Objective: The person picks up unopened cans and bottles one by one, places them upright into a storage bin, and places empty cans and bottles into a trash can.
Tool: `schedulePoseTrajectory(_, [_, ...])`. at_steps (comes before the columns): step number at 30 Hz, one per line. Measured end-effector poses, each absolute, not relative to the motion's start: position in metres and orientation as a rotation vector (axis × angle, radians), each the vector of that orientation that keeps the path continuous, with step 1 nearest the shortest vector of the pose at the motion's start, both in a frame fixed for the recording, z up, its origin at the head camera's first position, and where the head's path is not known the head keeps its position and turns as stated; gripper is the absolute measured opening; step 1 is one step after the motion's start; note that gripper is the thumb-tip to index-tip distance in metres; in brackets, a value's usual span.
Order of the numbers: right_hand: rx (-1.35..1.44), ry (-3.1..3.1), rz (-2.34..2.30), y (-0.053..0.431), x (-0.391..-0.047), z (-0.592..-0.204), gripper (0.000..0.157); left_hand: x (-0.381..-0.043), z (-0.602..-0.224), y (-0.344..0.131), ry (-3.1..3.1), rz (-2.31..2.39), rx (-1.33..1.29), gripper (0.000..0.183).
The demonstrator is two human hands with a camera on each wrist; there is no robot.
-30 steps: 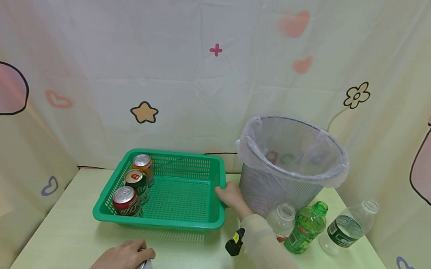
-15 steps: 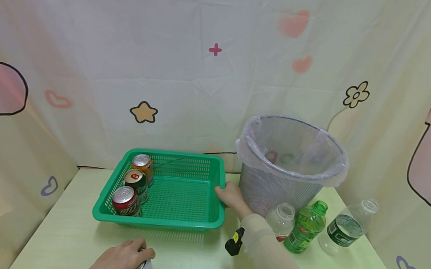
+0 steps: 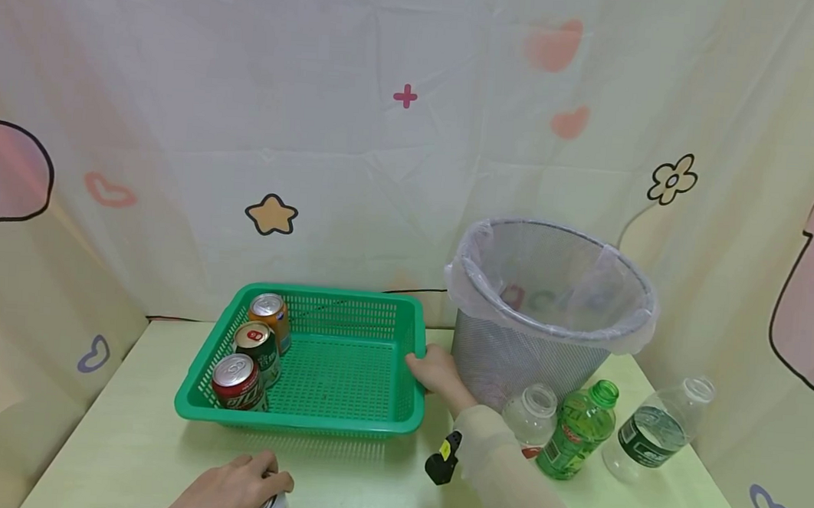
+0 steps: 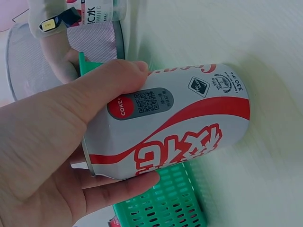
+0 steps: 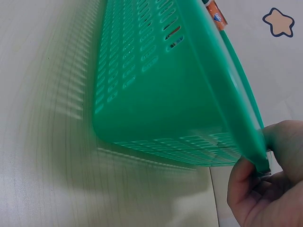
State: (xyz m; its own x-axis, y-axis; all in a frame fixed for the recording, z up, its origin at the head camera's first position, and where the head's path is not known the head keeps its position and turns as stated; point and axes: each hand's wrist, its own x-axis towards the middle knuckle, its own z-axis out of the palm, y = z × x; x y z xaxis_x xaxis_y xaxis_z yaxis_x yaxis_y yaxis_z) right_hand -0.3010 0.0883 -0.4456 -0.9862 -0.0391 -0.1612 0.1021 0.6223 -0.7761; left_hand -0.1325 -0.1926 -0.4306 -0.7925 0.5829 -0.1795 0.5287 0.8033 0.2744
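Note:
A white and red Coke can [image 4: 184, 118] stands on the table in front of the basket, gripped from above by my left hand [image 3: 232, 486]. In the left wrist view the thumb lies along one side of the can and the fingers along the other. My right hand [image 3: 441, 372] pinches the right rim of the green plastic basket [image 3: 343, 423], thumb over the edge and fingers curled below, as the right wrist view shows. Three cans stand along the basket's left side: an orange can [image 3: 271, 320], a dark green can [image 3: 258, 350] and a dark red can [image 3: 238, 383].
A mesh wastebasket [image 3: 533, 360] with a clear liner stands to the right of the green basket. Before it are a clear bottle [image 3: 531, 418], a green bottle [image 3: 580, 432] and a labelled clear bottle [image 3: 653, 436]. A printed curtain [image 3: 356, 167] hangs behind the table.

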Motion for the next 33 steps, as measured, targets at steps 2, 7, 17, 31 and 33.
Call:
schedulePoseTrajectory(2, [0.055,2.677,-1.297,0.088,-0.301,-0.446,0.025,-0.132,-0.430,-0.192,2.731,0.306,0.858,0.052])
schedulePoseTrajectory(7, [0.058,2.678,-1.294,0.088,-0.301,-0.447,0.026,-0.133,-0.429,-0.192,2.730,0.295,0.876,0.051])
schedulePoseTrajectory(17, [0.059,2.684,-1.292,0.089,-0.300,-0.447,0.025,-0.134,-0.421,-0.193,2.757,0.239,1.033,0.044])
schedulePoseTrajectory(31, [0.046,2.688,-1.302,0.088,-0.301,-0.446,0.024,-0.143,-0.396,-0.184,2.765,0.144,1.109,0.045])
schedulePoseTrajectory(33, [0.046,2.692,-1.297,0.088,-0.301,-0.446,0.025,-0.144,-0.393,-0.183,2.771,0.147,1.117,0.045])
